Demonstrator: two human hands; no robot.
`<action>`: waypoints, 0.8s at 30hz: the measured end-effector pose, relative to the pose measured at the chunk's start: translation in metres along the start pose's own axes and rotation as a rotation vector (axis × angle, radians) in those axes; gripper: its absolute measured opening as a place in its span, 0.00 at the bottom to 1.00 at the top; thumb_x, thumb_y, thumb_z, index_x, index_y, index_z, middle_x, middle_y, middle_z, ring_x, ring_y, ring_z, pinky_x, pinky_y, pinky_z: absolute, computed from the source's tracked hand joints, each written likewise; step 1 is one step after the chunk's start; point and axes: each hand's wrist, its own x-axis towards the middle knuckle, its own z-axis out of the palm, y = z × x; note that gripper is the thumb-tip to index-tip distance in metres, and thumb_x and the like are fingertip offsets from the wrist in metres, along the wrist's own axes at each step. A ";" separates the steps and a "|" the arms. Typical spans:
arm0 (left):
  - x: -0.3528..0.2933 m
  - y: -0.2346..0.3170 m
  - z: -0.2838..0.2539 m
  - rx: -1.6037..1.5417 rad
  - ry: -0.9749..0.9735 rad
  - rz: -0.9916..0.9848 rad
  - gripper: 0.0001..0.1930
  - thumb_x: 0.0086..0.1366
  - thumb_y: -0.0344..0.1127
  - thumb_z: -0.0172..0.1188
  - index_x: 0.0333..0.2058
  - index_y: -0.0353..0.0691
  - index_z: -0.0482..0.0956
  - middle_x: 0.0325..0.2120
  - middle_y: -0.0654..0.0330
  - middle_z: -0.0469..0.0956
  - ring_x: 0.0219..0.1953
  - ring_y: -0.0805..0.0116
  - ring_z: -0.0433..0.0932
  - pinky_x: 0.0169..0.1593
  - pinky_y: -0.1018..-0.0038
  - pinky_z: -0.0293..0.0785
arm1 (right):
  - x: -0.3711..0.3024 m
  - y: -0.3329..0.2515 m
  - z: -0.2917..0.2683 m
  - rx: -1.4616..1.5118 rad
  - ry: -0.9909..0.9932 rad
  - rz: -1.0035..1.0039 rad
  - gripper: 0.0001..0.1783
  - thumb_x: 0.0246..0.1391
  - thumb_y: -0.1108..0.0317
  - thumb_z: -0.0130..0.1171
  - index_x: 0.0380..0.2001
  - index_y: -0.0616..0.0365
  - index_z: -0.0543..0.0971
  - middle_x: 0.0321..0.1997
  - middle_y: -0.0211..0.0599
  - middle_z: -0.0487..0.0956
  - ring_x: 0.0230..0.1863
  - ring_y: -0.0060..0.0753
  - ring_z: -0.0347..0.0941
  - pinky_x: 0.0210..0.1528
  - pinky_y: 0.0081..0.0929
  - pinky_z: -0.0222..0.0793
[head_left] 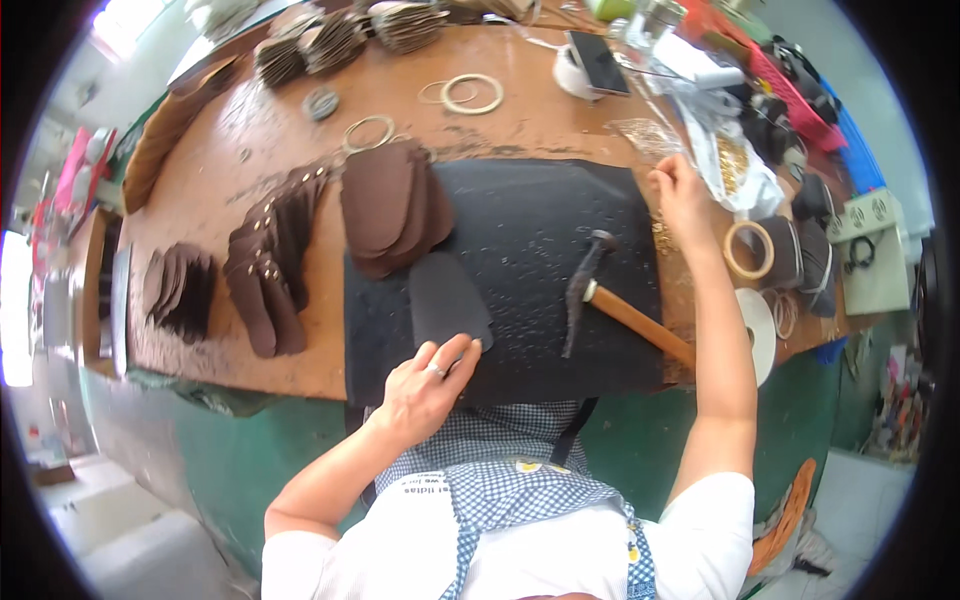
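Observation:
My left hand, with a ring on one finger, grips the near edge of a dark grey, rounded leather-like piece. That piece lies on a black mat, its far end next to a pile of brown rounded pieces. To the right, my right hand is closed in a pinch over the table, beside small gold-coloured bits and a clear plastic bag. Whatever its fingers hold is too small to tell. A hammer with a wooden handle rests on the mat between my hands.
At left stand brown straps with brass studs and a stack of brown pieces. Rings and more stacks lie farther back. At right are a phone on a white roll, a pink basket and tape.

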 end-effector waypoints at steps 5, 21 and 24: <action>-0.011 -0.001 -0.002 0.001 -0.010 -0.008 0.36 0.38 0.23 0.68 0.53 0.36 0.79 0.49 0.57 0.76 0.34 0.64 0.76 0.35 0.72 0.78 | -0.077 -0.123 0.000 0.629 -0.445 0.044 0.04 0.62 0.76 0.60 0.39 0.63 0.81 0.34 0.30 0.84 0.35 0.22 0.80 0.39 0.21 0.76; -0.015 -0.004 0.001 -0.036 -0.043 0.018 0.36 0.44 0.26 0.68 0.58 0.37 0.77 0.53 0.54 0.76 0.39 0.64 0.81 0.39 0.70 0.82 | -0.147 -0.158 0.040 0.799 -0.841 0.254 0.03 0.58 0.77 0.64 0.36 0.64 0.84 0.35 0.31 0.84 0.37 0.21 0.81 0.43 0.20 0.78; -0.018 -0.006 0.005 -0.070 -0.012 0.015 0.35 0.43 0.26 0.68 0.57 0.36 0.77 0.53 0.54 0.76 0.41 0.63 0.82 0.40 0.70 0.82 | -0.149 -0.163 0.039 0.774 -0.823 0.227 0.04 0.59 0.78 0.63 0.36 0.66 0.83 0.34 0.33 0.84 0.37 0.21 0.81 0.43 0.21 0.79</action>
